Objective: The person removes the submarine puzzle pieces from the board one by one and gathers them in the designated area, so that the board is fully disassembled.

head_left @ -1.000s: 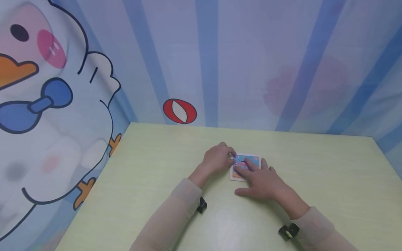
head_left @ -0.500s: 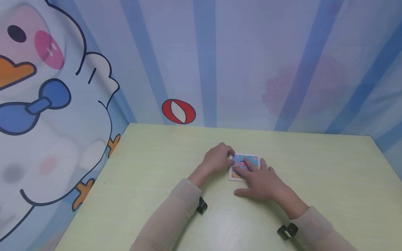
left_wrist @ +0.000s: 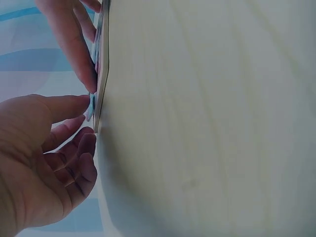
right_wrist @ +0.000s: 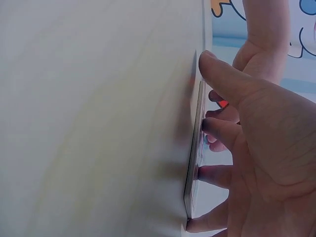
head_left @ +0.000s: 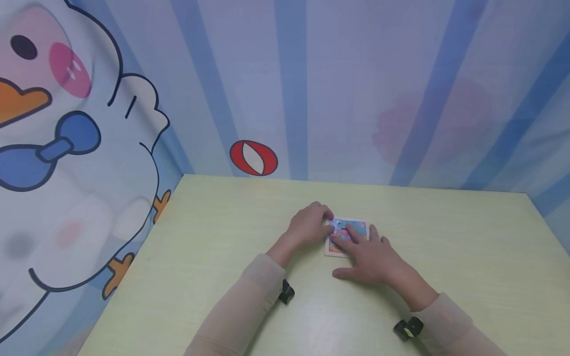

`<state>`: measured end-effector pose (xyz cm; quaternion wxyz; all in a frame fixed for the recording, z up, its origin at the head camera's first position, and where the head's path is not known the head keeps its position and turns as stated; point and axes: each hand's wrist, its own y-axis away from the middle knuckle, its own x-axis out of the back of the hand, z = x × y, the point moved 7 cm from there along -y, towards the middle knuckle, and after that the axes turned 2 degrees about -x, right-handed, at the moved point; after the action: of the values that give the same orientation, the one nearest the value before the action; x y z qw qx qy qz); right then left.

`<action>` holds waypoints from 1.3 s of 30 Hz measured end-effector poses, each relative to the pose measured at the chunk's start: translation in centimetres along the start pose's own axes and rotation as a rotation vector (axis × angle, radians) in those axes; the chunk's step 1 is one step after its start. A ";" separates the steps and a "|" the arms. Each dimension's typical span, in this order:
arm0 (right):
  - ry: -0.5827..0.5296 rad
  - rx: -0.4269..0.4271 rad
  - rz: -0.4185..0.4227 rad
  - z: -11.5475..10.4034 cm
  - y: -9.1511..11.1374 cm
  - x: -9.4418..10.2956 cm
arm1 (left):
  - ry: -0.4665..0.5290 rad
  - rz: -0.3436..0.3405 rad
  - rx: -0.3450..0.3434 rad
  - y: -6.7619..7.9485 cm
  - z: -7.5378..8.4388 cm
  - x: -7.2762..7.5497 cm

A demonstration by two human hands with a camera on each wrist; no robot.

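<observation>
A small flat picture puzzle (head_left: 361, 227) with a pale border and a blue, pink and orange picture lies on the table. My left hand (head_left: 308, 223) is at its upper left corner. Between that hand's thumb and fingers is a thin puzzle piece (left_wrist: 90, 108), tilted up from the board (left_wrist: 102, 74). My right hand (head_left: 373, 257) spreads its fingers over the puzzle. Its fingertips press on the picture and the near right edge, while the thumb (right_wrist: 217, 66) stretches out beside the board. Both hands cover parts of the picture.
The pale wood-grain table (head_left: 213, 237) meets a blue striped backdrop (head_left: 347, 99) at its far edge. On the left the backdrop carries a large printed white bird (head_left: 89, 198). A small black camera sits at each wrist, by the sleeves.
The puzzle piece under my left fingers has tipped up, showing a lighter face near the upper left of the picture. Both hands stay nearly in place.
</observation>
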<state>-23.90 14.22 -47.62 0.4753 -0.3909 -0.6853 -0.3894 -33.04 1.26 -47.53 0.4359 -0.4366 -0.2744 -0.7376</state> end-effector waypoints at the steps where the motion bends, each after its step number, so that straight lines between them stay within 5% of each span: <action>1: 0.000 0.001 0.001 0.0 0.0 0.0 | 0.007 0.002 -0.001 0.0 0.0 0.0; 25: 0.021 0.019 0.009 0.0 0.0 -0.1 | -0.193 -0.021 -0.043 0.1 0.4 0.2; 39: 0.011 0.019 0.007 0.0 0.0 0.0 | -0.144 -0.026 -0.049 -0.5 0.5 0.1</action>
<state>-23.85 14.23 -47.66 0.4842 -0.3867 -0.6849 -0.3834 -33.27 1.80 -47.27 0.3944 -0.4955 -0.2928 -0.7163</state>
